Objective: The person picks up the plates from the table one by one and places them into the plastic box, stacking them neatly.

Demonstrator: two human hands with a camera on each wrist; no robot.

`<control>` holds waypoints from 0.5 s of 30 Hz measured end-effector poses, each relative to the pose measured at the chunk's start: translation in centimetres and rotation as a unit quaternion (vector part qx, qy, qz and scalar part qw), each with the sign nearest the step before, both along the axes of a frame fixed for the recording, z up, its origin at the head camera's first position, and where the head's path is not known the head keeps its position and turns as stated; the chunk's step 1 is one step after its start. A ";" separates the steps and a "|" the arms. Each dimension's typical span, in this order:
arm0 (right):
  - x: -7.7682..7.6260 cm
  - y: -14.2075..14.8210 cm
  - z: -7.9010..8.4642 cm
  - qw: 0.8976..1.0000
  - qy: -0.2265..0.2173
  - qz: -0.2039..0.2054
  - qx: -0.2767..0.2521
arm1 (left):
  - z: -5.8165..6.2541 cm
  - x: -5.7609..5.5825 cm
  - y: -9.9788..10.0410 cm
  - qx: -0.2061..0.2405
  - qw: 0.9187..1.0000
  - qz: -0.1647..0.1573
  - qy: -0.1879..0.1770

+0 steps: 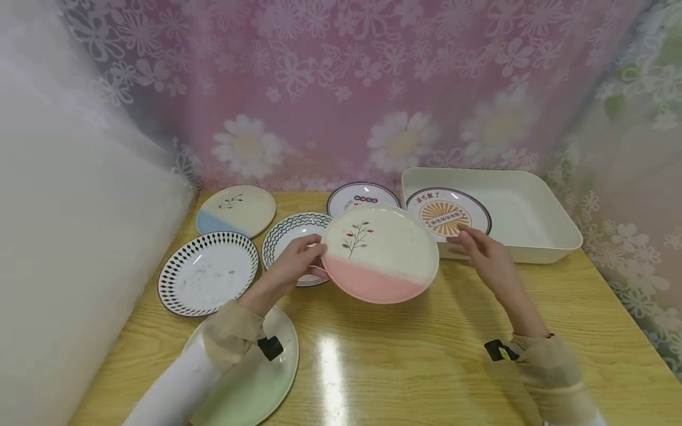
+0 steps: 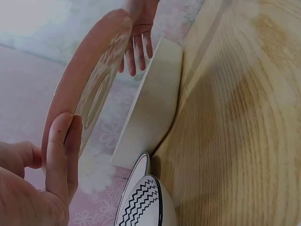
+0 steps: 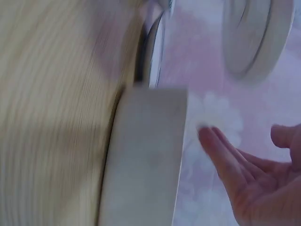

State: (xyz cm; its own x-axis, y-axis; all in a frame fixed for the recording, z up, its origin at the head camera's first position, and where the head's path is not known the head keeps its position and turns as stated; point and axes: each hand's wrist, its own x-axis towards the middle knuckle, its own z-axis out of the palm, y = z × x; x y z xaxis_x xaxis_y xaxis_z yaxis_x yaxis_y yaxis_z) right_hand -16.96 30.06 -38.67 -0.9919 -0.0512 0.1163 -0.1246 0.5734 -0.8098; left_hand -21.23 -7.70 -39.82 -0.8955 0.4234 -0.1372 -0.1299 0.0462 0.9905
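Note:
My left hand (image 1: 292,261) pinches the left edge of a round plate (image 1: 380,251), cream above and pink below, with a leafy twig drawn on it. The plate is held up off the table and tilted, its underside turned to the left wrist camera. My right hand (image 1: 489,263) is empty, its fingers extended, in front of a cream rectangular bin (image 1: 538,254). In the head view its fingertips overlap a white plate (image 1: 446,214) with an orange sunburst, which leans at the bin's left end; the right wrist view shows the fingers (image 3: 230,160) apart from anything.
On the left stand a cream-and-blue plate (image 1: 240,210), a diamond-rimmed plate (image 1: 208,275) and a zigzag-rimmed plate (image 1: 282,234). A dark-rimmed white plate (image 1: 362,195) is behind the held one. A large pale green plate (image 1: 266,378) lies under my left forearm on the wooden table (image 1: 405,367).

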 end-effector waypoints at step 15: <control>2.4 -1.1 -0.9 0.934 -0.212 0.146 -0.249 | -0.5 -0.3 2.0 -0.018 1.000 -0.004 0.003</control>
